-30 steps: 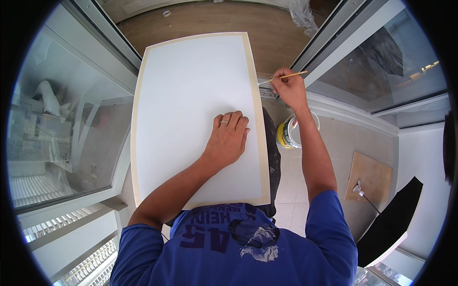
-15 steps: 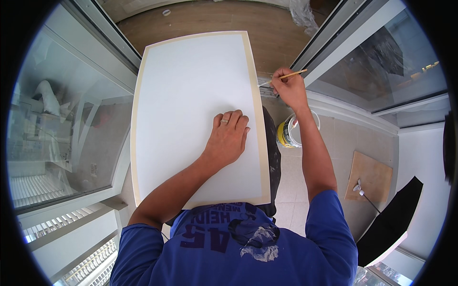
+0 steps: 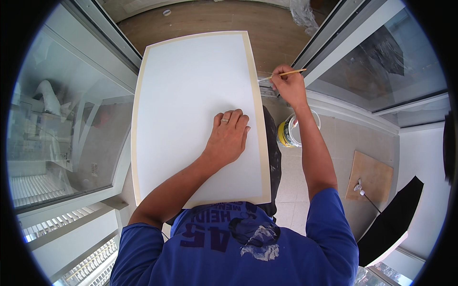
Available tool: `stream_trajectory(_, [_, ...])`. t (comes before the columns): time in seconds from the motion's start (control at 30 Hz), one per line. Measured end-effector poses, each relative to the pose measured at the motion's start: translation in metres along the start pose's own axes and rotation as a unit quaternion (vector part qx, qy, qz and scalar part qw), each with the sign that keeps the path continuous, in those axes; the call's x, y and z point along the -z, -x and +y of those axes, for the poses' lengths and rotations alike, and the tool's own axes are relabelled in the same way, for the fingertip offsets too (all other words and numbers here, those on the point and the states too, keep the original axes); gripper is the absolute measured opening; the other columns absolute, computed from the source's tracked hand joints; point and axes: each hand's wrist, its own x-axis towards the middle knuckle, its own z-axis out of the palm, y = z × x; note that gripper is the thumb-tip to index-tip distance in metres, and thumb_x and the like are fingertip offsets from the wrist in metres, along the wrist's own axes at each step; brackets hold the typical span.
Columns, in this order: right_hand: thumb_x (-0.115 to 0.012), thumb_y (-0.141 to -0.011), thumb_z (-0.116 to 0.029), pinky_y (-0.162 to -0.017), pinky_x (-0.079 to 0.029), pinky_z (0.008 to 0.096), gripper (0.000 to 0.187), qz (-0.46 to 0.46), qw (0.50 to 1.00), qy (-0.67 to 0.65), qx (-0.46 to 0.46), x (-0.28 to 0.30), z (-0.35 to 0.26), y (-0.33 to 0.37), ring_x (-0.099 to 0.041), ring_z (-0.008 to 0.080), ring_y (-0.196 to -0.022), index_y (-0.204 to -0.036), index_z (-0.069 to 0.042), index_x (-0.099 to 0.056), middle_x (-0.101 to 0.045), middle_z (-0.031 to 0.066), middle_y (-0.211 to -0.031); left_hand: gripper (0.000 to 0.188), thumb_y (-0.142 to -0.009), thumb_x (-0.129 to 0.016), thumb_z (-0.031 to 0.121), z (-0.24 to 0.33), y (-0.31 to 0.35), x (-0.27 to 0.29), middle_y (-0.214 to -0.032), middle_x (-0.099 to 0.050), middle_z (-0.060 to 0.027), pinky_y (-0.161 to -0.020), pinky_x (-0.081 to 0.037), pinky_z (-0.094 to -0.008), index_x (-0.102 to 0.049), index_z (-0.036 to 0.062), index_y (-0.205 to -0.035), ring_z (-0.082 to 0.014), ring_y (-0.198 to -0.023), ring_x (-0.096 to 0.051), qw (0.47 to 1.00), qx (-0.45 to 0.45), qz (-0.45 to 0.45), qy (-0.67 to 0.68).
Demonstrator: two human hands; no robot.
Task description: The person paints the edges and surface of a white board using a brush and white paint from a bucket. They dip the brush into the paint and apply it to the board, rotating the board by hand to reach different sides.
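A large white panel with a beige border along its sides lies across my lap. My left hand rests on it right of the middle, fingers loosely bent and a ring on one of them; it holds nothing. Beyond the panel's right edge, my right hand is closed around a thin paintbrush with a wooden handle. The handle points off to the right, while the pale bristle end reaches the panel's right edge, near its upper part.
On the floor under my right forearm stands a white and yellow paint bucket. Farther right are a square wooden board and a black umbrella-like reflector. Glass doors flank both sides, the left door frame close by. Clear plastic lies beyond.
My right hand and the paintbrush have shifted slightly away from me along the panel's right edge. My left hand and the panel stay put.
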Motion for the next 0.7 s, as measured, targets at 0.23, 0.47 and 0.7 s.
stream_trajectory(0.23, [-0.072,-0.089,-0.012,-0.060,-0.049,0.0302,0.012,-0.016,1.000,-0.008,-0.013,0.006,-0.002,0.010,-0.062,0.0104,-0.061,-0.088,-0.001,-0.072,-0.071,0.0050,-0.071,0.025,-0.103,-0.066,0.011,0.000,0.000,0.001,-0.130,-0.059,-0.0150,-0.110,-0.041,-0.0530,-0.059,0.0038,-0.125,-0.0343,-0.123,-0.057,1.000,0.000,0.002,-0.002])
stream_trajectory(0.47, [-0.071,-0.090,-0.011,-0.060,-0.050,0.0304,0.011,0.011,0.999,-0.037,0.002,0.004,-0.006,0.010,-0.063,0.0110,-0.060,-0.089,0.000,-0.072,-0.071,0.0052,-0.071,0.025,-0.103,-0.067,0.011,0.000,0.000,-0.001,-0.130,-0.059,-0.0148,-0.110,-0.041,-0.0525,-0.059,0.0044,-0.125,-0.0338,-0.123,-0.057,1.000,-0.001,0.003,-0.001])
stream_trajectory(0.7, [-0.072,-0.090,-0.011,-0.062,-0.051,0.0310,0.011,-0.018,1.000,-0.004,-0.011,0.008,-0.008,0.018,-0.064,0.0112,-0.063,-0.089,-0.001,-0.072,-0.070,0.0050,-0.070,0.024,-0.102,-0.067,0.010,0.001,0.000,0.000,-0.129,-0.059,-0.0137,-0.110,-0.040,-0.0519,-0.059,0.0049,-0.125,-0.0333,-0.122,-0.058,1.000,0.002,0.004,0.001])
